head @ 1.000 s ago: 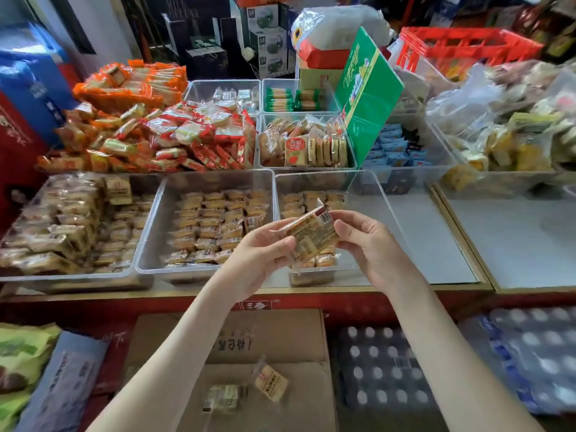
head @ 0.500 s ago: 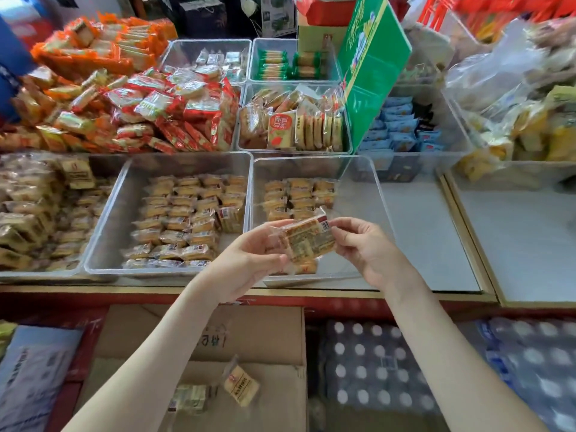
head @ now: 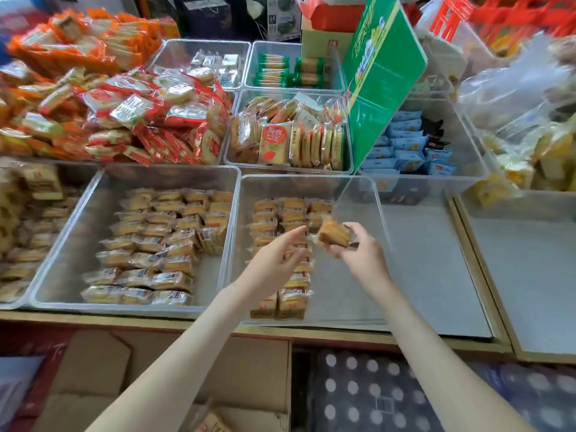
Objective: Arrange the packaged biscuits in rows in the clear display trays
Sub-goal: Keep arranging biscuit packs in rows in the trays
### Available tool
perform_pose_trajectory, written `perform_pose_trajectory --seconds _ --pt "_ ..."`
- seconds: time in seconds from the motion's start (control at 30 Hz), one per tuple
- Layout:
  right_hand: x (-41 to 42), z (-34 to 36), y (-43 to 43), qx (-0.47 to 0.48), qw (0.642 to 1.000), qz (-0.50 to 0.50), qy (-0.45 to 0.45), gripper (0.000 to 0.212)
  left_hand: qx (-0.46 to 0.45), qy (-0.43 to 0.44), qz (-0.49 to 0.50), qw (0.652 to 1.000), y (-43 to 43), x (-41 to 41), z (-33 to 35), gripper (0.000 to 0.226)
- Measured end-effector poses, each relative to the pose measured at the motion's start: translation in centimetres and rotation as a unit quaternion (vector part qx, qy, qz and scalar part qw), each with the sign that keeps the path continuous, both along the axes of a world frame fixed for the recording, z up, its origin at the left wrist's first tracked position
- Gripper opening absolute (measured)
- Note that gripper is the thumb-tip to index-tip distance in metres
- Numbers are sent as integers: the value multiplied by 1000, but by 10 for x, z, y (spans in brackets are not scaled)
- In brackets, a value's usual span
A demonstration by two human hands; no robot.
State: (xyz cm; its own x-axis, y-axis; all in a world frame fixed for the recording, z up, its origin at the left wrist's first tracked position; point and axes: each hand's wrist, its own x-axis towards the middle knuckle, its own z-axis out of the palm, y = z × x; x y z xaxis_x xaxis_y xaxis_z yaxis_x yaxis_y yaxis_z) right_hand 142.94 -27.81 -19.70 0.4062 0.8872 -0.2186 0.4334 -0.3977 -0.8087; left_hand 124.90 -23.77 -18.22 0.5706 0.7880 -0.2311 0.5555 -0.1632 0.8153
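My right hand (head: 361,254) pinches one clear-wrapped golden biscuit packet (head: 333,234) above the middle clear tray (head: 352,288). That tray holds rows of the same biscuit packets (head: 288,213) in its left half, while its right half is bare. My left hand (head: 277,260) hovers just left of the packet with relaxed fingers, holding nothing. The neighbouring clear tray (head: 65,263) on the left carries several neat rows of biscuit packets (head: 162,241).
A green cardboard box (head: 383,79) leans behind the middle tray. Back trays hold red-wrapped snacks (head: 156,120), round biscuits (head: 286,135) and blue packets (head: 408,145). A brown carton (head: 124,378) and bottled-water packs (head: 367,397) sit below the counter edge.
My left hand has let go of the packet, and my right hand alone has carried it forward and right over the middle tray. The camera has moved closer.
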Motion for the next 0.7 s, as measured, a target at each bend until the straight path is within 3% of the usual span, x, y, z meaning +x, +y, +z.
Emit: perform_pose_trajectory --seconds 0.03,0.1,0.2,0.3,0.43,0.57,0.63,0.7 --pt "10 -10 10 -13 1000 -21 -3 35 83 82 -25 993 7 4 -12 57" --pt "23 -31 30 -48 998 -25 -9 37 164 209 -72 961 20 11 -36 68" --pt "21 -61 55 -85 996 -22 24 44 162 339 -124 919 33 14 -67 83" --pt "10 -85 72 -92 992 -68 56 65 161 383 -148 898 36 14 -83 85" --pt "7 -103 77 -142 985 -71 61 69 149 377 -151 902 35 15 -84 84" --pt "8 -83 79 -142 987 -69 38 93 175 276 -120 937 33 2 -59 75" --pt "-4 -55 74 -111 990 -58 -68 103 239 203 -64 947 33 -24 -46 66" --pt "-34 -24 65 -1 983 -18 -184 101 296 164 4 941 33 -64 -43 61"
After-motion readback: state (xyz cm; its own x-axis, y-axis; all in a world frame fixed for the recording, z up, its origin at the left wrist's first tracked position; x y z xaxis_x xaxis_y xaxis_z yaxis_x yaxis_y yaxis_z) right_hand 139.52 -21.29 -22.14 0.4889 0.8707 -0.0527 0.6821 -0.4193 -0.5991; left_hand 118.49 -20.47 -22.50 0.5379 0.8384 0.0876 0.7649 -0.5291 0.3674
